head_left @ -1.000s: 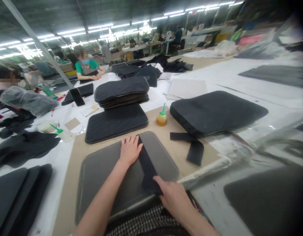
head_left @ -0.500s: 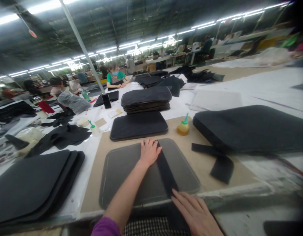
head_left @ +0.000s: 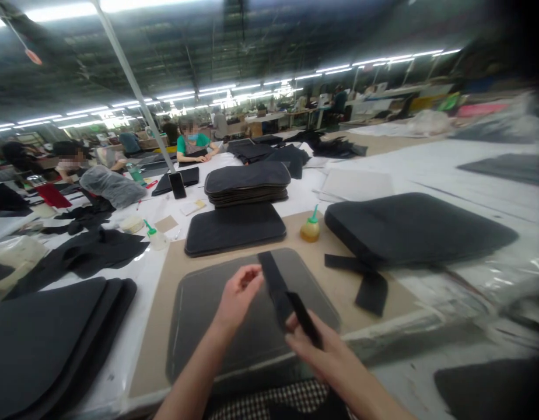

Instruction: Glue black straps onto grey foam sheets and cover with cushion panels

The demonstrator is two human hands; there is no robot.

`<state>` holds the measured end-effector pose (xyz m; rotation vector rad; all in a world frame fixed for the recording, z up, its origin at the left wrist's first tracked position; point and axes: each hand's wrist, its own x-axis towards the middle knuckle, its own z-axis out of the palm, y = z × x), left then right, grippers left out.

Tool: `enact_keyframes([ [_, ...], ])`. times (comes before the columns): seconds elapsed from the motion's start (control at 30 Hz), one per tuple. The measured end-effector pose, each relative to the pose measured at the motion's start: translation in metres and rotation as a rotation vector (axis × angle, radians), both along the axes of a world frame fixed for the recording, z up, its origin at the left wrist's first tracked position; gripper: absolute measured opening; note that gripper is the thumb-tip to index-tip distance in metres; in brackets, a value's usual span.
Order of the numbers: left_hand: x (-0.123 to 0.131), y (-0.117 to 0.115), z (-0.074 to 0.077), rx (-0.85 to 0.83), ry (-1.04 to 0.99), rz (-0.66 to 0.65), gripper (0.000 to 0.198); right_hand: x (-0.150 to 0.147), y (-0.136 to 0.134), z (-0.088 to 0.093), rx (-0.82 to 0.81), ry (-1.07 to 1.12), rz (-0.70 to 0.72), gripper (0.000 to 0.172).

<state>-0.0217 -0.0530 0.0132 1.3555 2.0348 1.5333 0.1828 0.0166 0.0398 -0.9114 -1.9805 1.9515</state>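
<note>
A dark grey rounded panel [head_left: 208, 315] with a pale line along its edge lies flat before me. Over its right half runs a long black fabric strip [head_left: 272, 277]. My right hand [head_left: 315, 344] is closed around the strip's near part, which is bent upward between thumb and fingers. My left hand [head_left: 238, 294] is above the panel, fingers curled in and thumb brought toward them, at the strip's left edge. Whether those fingertips pinch anything is too blurred to make out. The strip's far end rests near the panel's top edge.
Beyond the panel lie a black padded panel [head_left: 234, 230] and a stack of similar ones [head_left: 247, 181]. A glue bottle [head_left: 310, 230] with a green nozzle stands right of them. Thick black panels [head_left: 418, 227] and loose strips [head_left: 372, 291] lie right; more panels [head_left: 46, 332] lie left.
My left hand has come off the strip's far end, and its spread fingers have curled. My right hand has moved up and bent the strip's near part upward. The view has shifted slightly.
</note>
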Motion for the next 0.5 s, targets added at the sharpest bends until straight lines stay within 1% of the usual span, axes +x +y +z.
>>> enact_keyframes([
  [0.03,0.007,-0.018,0.003,-0.012,-0.262,-0.074,0.038,-0.01,-0.002,0.0,0.114,0.01,0.013,0.03],
  [0.07,0.013,-0.035,0.005,-0.014,-0.476,-0.093,0.042,-0.019,-0.006,-0.001,0.225,0.004,0.021,0.031],
  [0.13,0.024,-0.065,0.007,-0.014,-0.774,-0.124,0.055,-0.034,-0.017,-0.005,0.412,-0.043,0.047,0.042],
  [0.2,0.032,-0.086,0.007,-0.018,-0.902,-0.093,0.063,-0.046,-0.031,-0.01,0.534,-0.075,0.116,0.051],
  [0.27,0.036,-0.099,0.006,-0.045,-0.908,0.003,0.055,-0.053,-0.044,-0.011,0.584,-0.046,0.196,0.055],
  [0.33,0.033,-0.108,0.005,-0.081,-0.871,0.098,0.041,-0.058,-0.053,-0.007,0.541,-0.012,0.251,0.06],
  [0.37,0.029,-0.112,0.005,-0.1,-0.856,0.121,0.037,-0.059,-0.055,-0.003,0.473,0.0,0.278,0.064],
  [0.4,0.024,-0.116,0.005,-0.116,-0.844,0.135,0.036,-0.06,-0.056,0.001,0.371,0.02,0.315,0.07],
  [0.43,0.018,-0.12,0.005,-0.131,-0.833,0.148,0.035,-0.06,-0.056,0.004,0.236,0.053,0.356,0.073],
  [0.47,0.01,-0.124,0.006,-0.15,-0.818,0.162,0.036,-0.06,-0.055,0.005,0.079,0.094,0.393,0.073],
  [0.5,0.002,-0.128,0.006,-0.174,-0.795,0.176,0.036,-0.06,-0.055,0.004,-0.088,0.132,0.413,0.067],
])
